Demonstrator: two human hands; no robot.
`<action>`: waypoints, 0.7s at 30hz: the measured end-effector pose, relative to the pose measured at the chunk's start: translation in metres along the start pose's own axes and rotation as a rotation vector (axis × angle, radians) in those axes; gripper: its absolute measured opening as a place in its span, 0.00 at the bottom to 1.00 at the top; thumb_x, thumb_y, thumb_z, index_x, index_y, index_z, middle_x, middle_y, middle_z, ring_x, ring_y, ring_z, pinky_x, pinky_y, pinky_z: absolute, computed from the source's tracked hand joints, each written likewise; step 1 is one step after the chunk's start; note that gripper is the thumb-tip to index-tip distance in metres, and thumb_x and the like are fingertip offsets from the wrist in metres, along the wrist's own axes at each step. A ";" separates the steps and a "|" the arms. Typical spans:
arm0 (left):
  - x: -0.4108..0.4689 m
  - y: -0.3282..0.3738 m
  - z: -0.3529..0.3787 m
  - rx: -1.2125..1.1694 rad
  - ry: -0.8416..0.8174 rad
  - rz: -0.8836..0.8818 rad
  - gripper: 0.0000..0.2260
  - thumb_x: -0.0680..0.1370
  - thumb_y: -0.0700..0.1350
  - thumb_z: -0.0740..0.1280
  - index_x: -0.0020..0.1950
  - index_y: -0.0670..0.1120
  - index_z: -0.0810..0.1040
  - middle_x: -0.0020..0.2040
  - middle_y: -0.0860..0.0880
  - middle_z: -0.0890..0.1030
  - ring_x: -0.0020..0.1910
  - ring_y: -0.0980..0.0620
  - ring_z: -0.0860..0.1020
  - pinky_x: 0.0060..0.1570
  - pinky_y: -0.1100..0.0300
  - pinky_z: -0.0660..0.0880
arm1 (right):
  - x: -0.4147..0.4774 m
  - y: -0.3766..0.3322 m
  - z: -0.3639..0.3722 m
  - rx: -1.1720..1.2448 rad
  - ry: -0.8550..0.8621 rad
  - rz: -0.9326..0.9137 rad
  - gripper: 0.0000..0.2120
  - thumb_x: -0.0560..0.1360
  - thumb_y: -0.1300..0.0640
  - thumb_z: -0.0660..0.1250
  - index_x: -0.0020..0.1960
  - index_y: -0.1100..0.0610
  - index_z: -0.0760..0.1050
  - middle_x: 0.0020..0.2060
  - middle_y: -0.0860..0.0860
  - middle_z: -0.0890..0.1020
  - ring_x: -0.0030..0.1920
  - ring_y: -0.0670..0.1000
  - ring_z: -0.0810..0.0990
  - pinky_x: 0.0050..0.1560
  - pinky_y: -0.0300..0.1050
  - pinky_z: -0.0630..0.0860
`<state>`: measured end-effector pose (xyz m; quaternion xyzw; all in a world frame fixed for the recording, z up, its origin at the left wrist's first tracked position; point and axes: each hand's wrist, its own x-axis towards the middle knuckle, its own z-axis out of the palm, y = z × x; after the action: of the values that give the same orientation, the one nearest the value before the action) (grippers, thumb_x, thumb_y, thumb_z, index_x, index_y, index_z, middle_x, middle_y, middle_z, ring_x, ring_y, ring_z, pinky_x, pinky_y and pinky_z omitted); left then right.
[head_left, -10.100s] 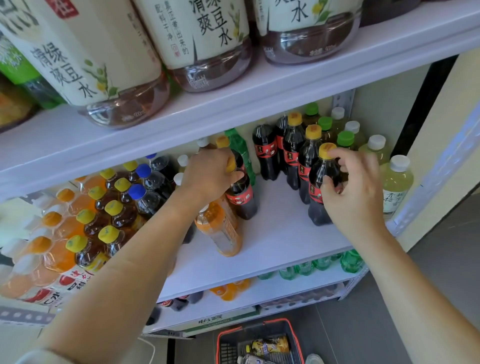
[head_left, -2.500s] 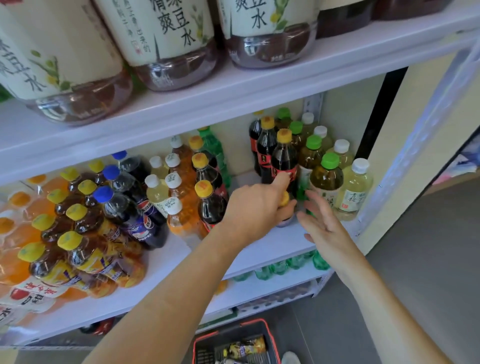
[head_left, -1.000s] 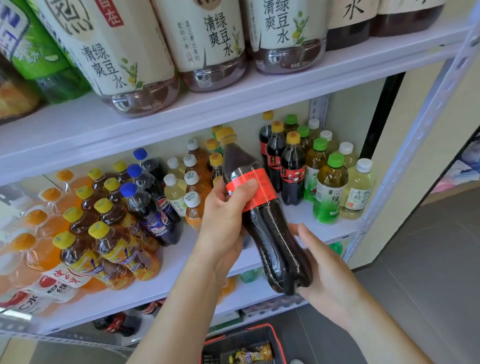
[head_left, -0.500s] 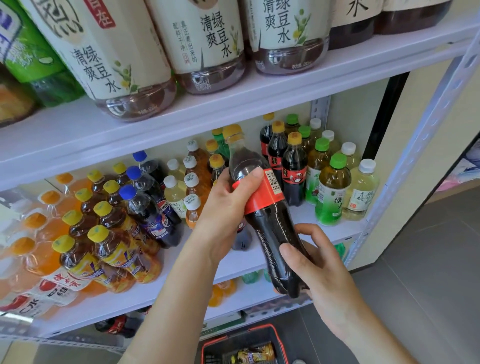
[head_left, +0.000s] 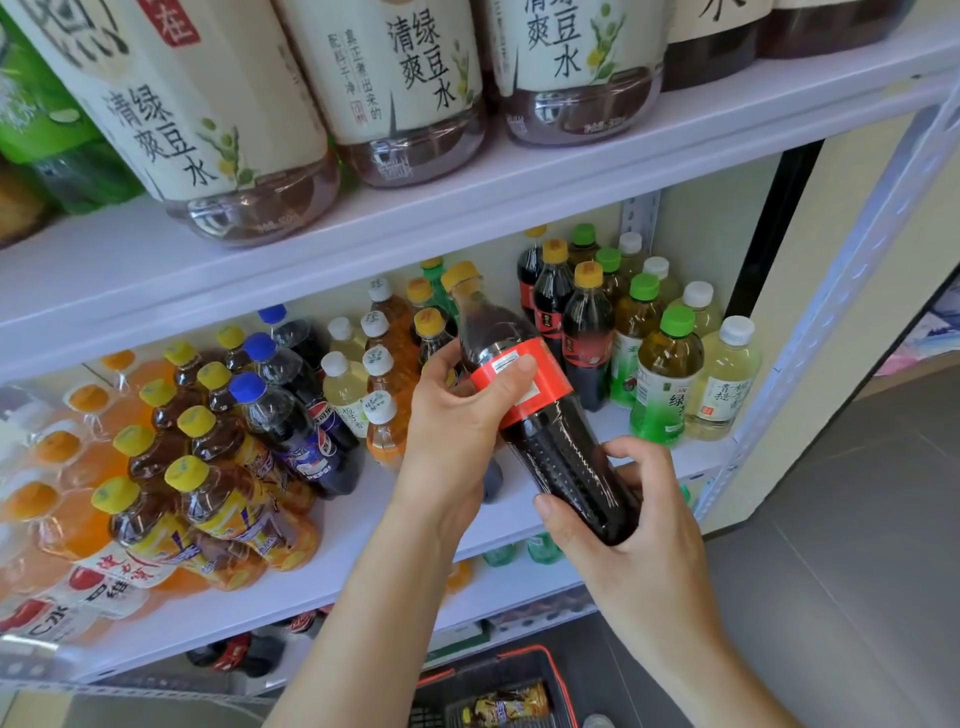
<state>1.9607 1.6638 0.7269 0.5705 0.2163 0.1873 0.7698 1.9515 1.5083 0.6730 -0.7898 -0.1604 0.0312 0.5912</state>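
Inspection, near to far.

- Shopping basket (head_left: 488, 661) - at 6 o'clock on the floor, almost straight below the hands. The bottom edge of the view cuts it off, so its free space cannot be judged.
- Right hand (head_left: 639, 545) - at 5 o'clock. Its fingers and thumb are curled round the lower body of the cola bottle (head_left: 566, 467). The base sits in the palm, out of sight.
- Left hand (head_left: 457, 431) - at centre. It grips the bottle at the red label (head_left: 545, 392), with the fingertips over the label's printed panel.
- Bottle position - it is held in the air in front of the middle shelf (head_left: 363, 525), touching nothing there. It is tilted, with its long axis running from the base at 5 o'clock to the yellow cap (head_left: 460, 274) at 11 o'clock.
- Governing relation - the base end and the right hand are nearer the basket, and the cap end points at the shelf. In my judgement, lowering the bottle would lead with the right hand.
- Obscured - the left wrist hides the shelf spot behind it. The brand face of the label is turned away.
- Farther back - green tea bottles (head_left: 667, 374) stand at 2 o'clock, and large bottles (head_left: 405, 78) stand on the shelf above at 12.
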 end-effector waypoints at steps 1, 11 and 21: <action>0.001 0.000 -0.001 -0.016 -0.003 0.010 0.35 0.64 0.46 0.77 0.69 0.43 0.69 0.44 0.48 0.86 0.44 0.49 0.85 0.41 0.55 0.82 | 0.003 0.000 -0.003 0.081 -0.016 0.026 0.25 0.62 0.31 0.69 0.54 0.39 0.69 0.40 0.44 0.79 0.41 0.44 0.79 0.38 0.33 0.73; 0.006 0.002 0.004 -0.202 -0.035 -0.131 0.31 0.67 0.45 0.67 0.70 0.38 0.70 0.58 0.34 0.79 0.52 0.39 0.77 0.57 0.41 0.75 | 0.019 0.008 -0.013 1.184 -0.736 0.778 0.30 0.73 0.38 0.61 0.59 0.61 0.81 0.48 0.64 0.83 0.44 0.60 0.85 0.36 0.50 0.82; 0.026 0.011 -0.007 0.183 -0.093 -0.054 0.20 0.70 0.57 0.73 0.56 0.49 0.78 0.43 0.49 0.86 0.44 0.50 0.85 0.46 0.54 0.80 | 0.007 0.011 -0.004 0.460 -0.212 0.205 0.21 0.64 0.37 0.73 0.54 0.42 0.77 0.39 0.49 0.81 0.38 0.48 0.81 0.38 0.39 0.78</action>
<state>1.9778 1.6862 0.7330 0.6406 0.2120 0.1194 0.7283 1.9617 1.5038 0.6649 -0.6394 -0.1292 0.2089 0.7286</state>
